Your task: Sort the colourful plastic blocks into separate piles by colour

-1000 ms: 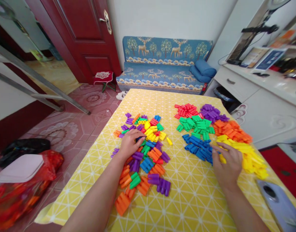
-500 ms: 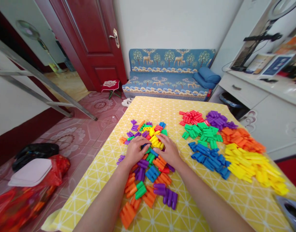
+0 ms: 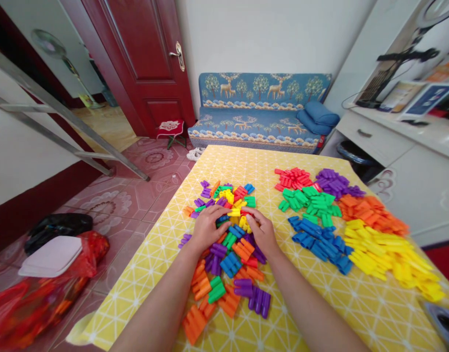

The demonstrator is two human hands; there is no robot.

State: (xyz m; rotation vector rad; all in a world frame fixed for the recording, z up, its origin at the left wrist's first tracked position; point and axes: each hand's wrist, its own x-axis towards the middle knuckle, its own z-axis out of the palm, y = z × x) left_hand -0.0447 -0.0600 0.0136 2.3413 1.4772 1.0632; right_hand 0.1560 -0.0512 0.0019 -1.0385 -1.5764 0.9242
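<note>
A mixed heap of coloured plastic blocks [image 3: 228, 254] lies on the yellow patterned tablecloth [image 3: 283, 303]. My left hand [image 3: 206, 227] rests on the heap with its fingers curled over blocks near a yellow piece. My right hand [image 3: 259, 232] is beside it, fingers pinched on yellow blocks [image 3: 242, 221]. To the right lie sorted piles: red [image 3: 292, 177], purple [image 3: 332, 182], green [image 3: 312, 201], orange [image 3: 374, 212], blue [image 3: 322, 239] and yellow [image 3: 389, 254].
A phone [image 3: 442, 320] lies at the table's near right corner. A white cabinet [image 3: 404, 161] stands to the right, a blue sofa [image 3: 261, 115] behind the table. On the floor at left are a red bag [image 3: 37, 288], a small red stool [image 3: 169, 128] and a metal ladder [image 3: 63, 127].
My right hand left the sorted piles at right and came over to the mixed heap beside my left hand, then closed on yellow blocks. The view shifted slightly.
</note>
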